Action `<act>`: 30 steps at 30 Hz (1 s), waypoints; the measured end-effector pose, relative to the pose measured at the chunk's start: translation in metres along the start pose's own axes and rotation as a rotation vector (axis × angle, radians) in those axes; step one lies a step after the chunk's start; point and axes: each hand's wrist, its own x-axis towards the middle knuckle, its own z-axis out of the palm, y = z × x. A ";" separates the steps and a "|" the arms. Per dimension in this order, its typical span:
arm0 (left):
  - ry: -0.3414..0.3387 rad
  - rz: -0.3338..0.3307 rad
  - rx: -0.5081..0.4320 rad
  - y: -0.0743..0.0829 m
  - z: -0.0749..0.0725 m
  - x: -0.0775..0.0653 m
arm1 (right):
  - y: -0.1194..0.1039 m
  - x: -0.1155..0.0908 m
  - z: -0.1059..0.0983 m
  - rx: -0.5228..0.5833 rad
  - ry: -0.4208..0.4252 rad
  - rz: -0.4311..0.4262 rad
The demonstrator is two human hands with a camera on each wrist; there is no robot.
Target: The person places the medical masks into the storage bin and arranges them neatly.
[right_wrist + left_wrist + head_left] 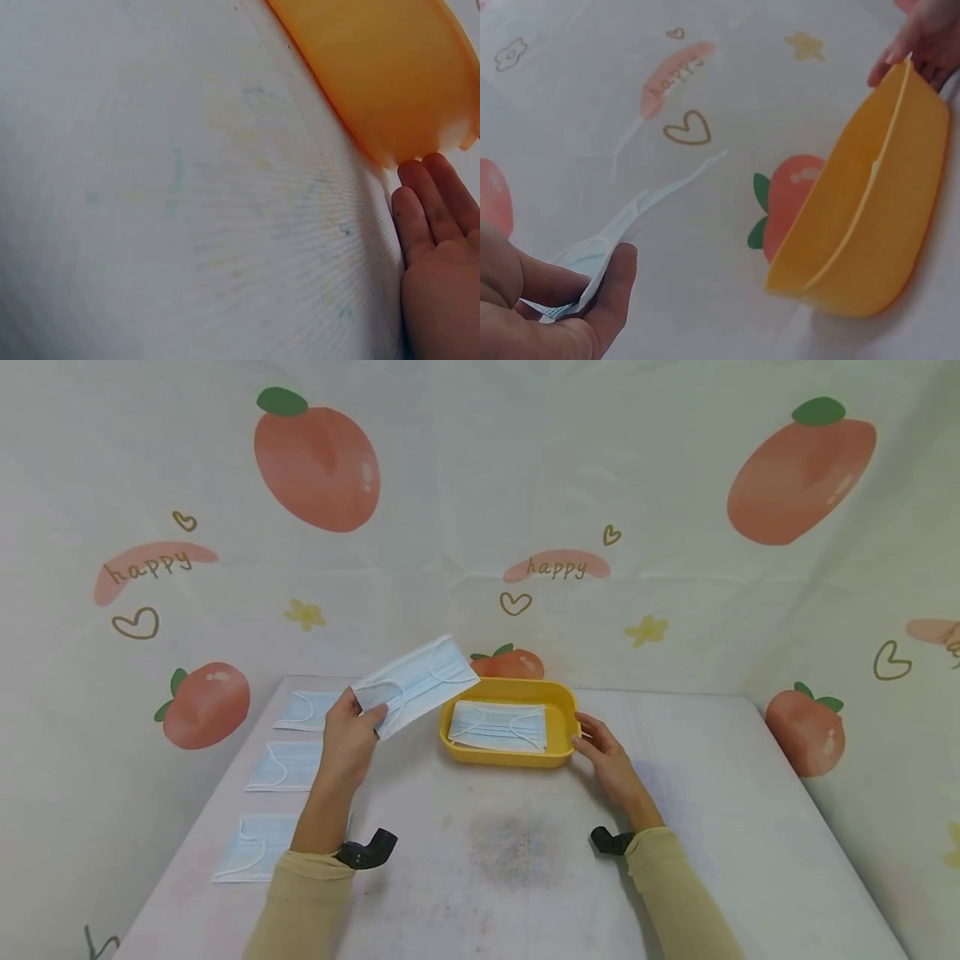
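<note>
My left hand holds a light blue face mask by one end, thumb over it, raised left of a yellow tray. In the left wrist view the held mask appears nearly edge-on between thumb and fingers. Another pleated mask with white ear loops lies inside the tray. At the tray's right end, my right hand grips the rim, thumb at the edge. The right wrist view shows its fingers against the tray's outer wall.
Down the table's left side lie three more masks: a far one, a middle one and a near one, partly behind the left arm. A white cloth printed with fruit hangs behind the table.
</note>
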 end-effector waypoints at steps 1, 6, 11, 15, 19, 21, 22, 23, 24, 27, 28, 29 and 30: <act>-0.014 -0.002 -0.008 0.000 0.002 0.001 | 0.000 0.000 0.000 0.004 0.000 0.001; -0.072 -0.015 -0.045 0.001 0.011 0.006 | -0.001 -0.001 -0.002 0.011 -0.003 0.011; -0.125 -0.026 -0.073 0.000 0.019 0.009 | -0.001 -0.001 -0.001 0.009 -0.012 0.006; -0.164 -0.039 -0.087 0.000 0.026 0.010 | -0.001 0.000 0.000 0.012 -0.013 0.001; -0.198 -0.051 -0.075 -0.002 0.036 0.012 | 0.000 0.002 -0.001 0.025 -0.005 0.006; -0.209 -0.065 -0.065 -0.004 0.042 0.014 | 0.000 0.002 -0.001 0.023 -0.006 0.006; -0.214 -0.073 -0.058 -0.006 0.044 0.015 | 0.000 0.002 -0.001 0.024 -0.008 0.006; -0.217 -0.083 -0.054 -0.007 0.047 0.017 | 0.000 0.002 -0.001 0.023 -0.010 0.006; -0.222 -0.095 -0.056 -0.008 0.050 0.018 | 0.000 0.002 -0.001 0.020 -0.012 0.007; -0.237 -0.137 -0.056 -0.012 0.057 0.024 | 0.000 0.001 -0.001 0.015 -0.011 0.007; -0.239 -0.150 -0.061 -0.013 0.060 0.027 | 0.000 0.001 -0.001 0.008 -0.009 0.006; -0.241 -0.161 -0.058 -0.014 0.062 0.029 | 0.000 0.001 -0.001 0.005 -0.008 0.002; -0.243 -0.171 -0.054 -0.014 0.064 0.031 | 0.001 0.001 -0.002 0.000 -0.007 -0.003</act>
